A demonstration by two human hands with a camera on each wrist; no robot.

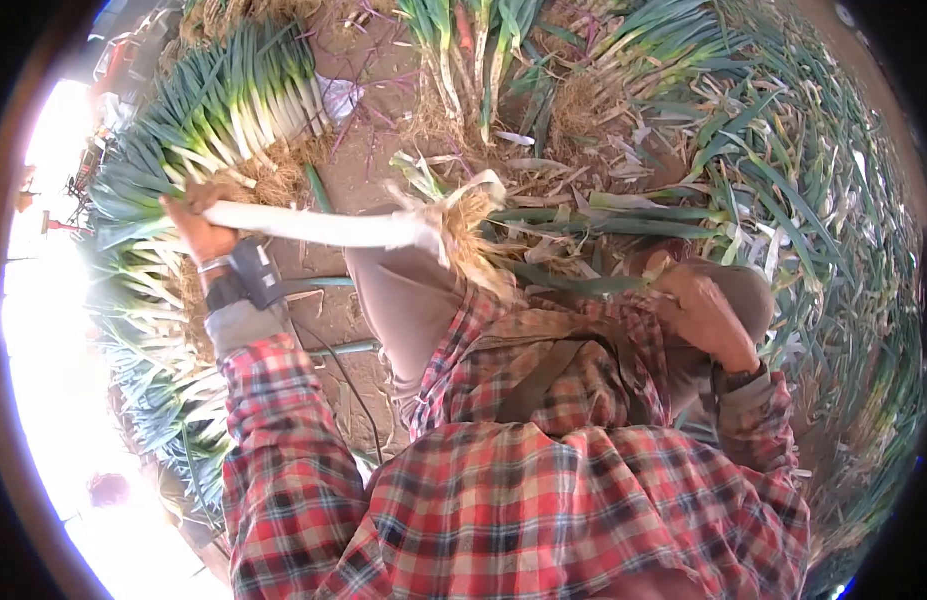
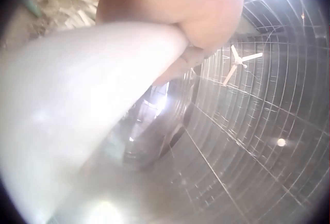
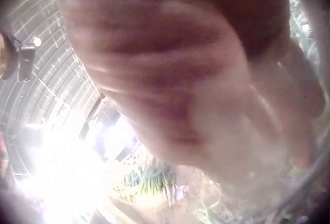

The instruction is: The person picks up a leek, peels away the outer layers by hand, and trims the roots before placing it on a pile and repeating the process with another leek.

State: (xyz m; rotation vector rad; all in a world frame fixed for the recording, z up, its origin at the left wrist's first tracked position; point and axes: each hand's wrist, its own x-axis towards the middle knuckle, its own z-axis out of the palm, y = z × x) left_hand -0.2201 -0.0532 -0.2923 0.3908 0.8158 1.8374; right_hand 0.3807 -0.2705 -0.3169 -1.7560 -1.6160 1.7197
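Observation:
My left hand (image 1: 205, 232) grips a leek (image 1: 313, 226) near the upper end of its long white shaft. The shaft lies across the view above my left knee, and its shaggy root end (image 1: 468, 235) points right. In the left wrist view, the white shaft (image 2: 77, 95) fills the near left side, with fingers curled behind it. Over my right knee, my right hand (image 1: 705, 305) pinches the end of a green leek leaf (image 1: 583, 284) that stretches toward the roots. The right wrist view shows mostly the palm, blurred, hiding the fingertips.
Trimmed leeks (image 1: 243, 105) lie in a curved row at the left, roots inward. Untrimmed leeks (image 1: 473, 60) stand at the top, more (image 1: 653, 55) beside them. A large heap of stripped leaves (image 1: 833, 240) covers the right side. A cable (image 1: 353, 385) runs below my left wrist.

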